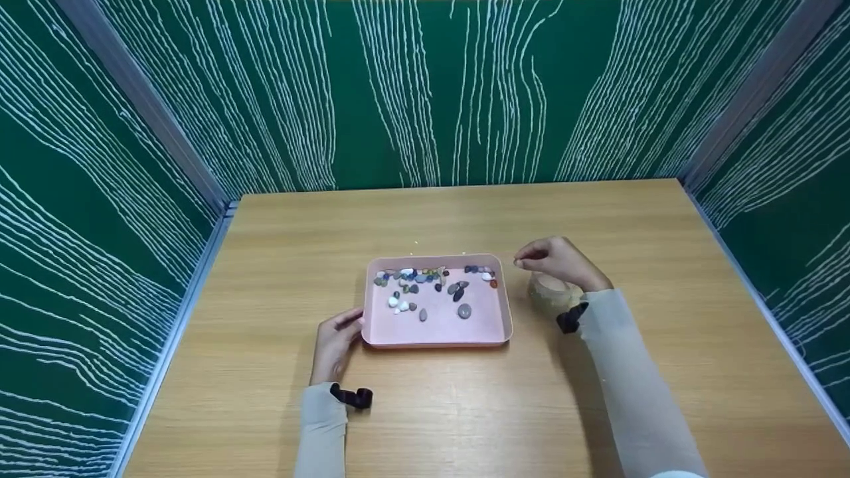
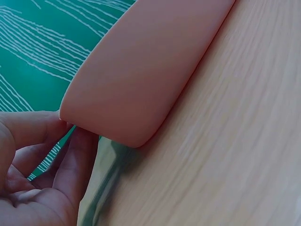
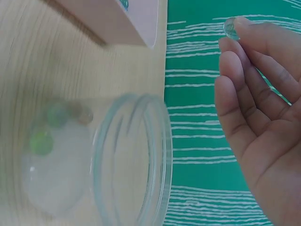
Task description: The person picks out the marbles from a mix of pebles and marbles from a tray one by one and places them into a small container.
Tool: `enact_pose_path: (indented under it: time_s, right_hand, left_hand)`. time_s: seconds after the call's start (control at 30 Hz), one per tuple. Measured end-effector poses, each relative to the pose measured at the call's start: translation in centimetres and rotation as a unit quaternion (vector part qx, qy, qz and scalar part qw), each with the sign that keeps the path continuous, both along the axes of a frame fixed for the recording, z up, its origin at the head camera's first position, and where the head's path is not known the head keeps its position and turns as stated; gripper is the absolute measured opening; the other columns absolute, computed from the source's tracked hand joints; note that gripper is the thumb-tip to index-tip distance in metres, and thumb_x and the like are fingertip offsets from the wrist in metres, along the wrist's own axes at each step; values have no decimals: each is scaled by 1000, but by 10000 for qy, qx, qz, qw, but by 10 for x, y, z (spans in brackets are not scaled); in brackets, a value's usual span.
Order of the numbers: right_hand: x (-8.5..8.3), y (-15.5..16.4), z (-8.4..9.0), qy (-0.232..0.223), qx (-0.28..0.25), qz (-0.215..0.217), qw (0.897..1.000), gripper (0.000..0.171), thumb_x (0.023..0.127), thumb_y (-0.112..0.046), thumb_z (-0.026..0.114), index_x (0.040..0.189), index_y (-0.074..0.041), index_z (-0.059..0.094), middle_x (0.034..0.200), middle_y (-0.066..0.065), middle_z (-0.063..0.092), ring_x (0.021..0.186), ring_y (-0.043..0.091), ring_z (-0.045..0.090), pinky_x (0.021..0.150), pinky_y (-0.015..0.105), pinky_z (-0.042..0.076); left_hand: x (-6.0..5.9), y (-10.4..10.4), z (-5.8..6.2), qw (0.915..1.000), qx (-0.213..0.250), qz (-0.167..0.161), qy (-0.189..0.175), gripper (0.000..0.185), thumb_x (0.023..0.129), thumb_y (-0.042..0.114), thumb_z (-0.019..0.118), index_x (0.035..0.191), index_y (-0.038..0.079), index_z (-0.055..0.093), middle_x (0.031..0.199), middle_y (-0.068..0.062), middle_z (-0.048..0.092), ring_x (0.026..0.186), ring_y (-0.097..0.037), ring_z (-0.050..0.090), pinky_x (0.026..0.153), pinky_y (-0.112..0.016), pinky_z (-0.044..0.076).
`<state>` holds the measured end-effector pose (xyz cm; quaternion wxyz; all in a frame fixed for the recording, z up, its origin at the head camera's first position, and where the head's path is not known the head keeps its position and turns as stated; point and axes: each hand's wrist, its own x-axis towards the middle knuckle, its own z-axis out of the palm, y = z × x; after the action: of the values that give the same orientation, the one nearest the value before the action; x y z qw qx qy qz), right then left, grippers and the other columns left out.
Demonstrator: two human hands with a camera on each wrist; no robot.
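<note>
A shallow pink tray (image 1: 438, 332) lies on the table, holding small stones and coloured glass marbles, mostly along its far side. My left hand (image 1: 335, 342) grips the tray's left side, its fingertips at the rim and outer wall in the left wrist view. To the right of the tray, my right hand (image 1: 561, 262) pinches a clear glass marble (image 3: 230, 28) between thumb and fingertip. Below that hand stands a clear glass jar (image 3: 131, 160), its mouth uncovered. A green marble (image 3: 42, 142) and a few other rounded pieces show inside the jar.
The wooden table (image 1: 438, 411) carries the tray and jar. Tiny pale bits lie behind the tray's far rim. Green panels (image 1: 458, 93) with white wavy lines enclose the back and both sides, with grey metal posts (image 1: 153, 106) at the corners.
</note>
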<state>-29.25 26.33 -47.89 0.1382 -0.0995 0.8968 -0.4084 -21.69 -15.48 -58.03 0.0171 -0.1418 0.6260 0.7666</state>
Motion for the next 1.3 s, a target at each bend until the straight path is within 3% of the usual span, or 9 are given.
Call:
enact_pose_path:
  time_s: [0.2,0.53,0.87,1.3]
  right_hand:
    - [2,15,-2,-63,58,-104,9999,20,92,-20,64,109,-11,71,109,11,70,96,25,63,88,35,55]
    - [6,34,-8,-31,128,-266,9996,20,93,-15,62,110,-9,71,112,12,69,100,24,62,95,42,52]
    - [10,50,-13,146,137,-256,9995,26,93,-21,64,112,-5,70,114,16,69,101,24,64,91,38,54]
    - [11,63,-16,149,241,-358,9990,26,92,-21,65,112,-5,70,115,16,68,103,24,63,88,32,54]
  left_hand:
    - [0,0,0,10000,-5,65,-54,34,87,-11,57,121,-15,57,124,-29,59,95,-16,63,79,-20,55]
    - [-1,-1,0,10000,-45,44,-70,34,86,-10,60,120,-14,58,125,-30,58,96,-17,64,80,-21,55]
    - [1,-1,-1,9998,91,-85,122,36,86,-12,58,122,-16,55,128,-31,56,98,-17,64,81,-22,55]
    - [0,-1,0,10000,42,-45,-2,36,87,-11,58,122,-15,56,129,-31,55,100,-19,63,84,-24,56]
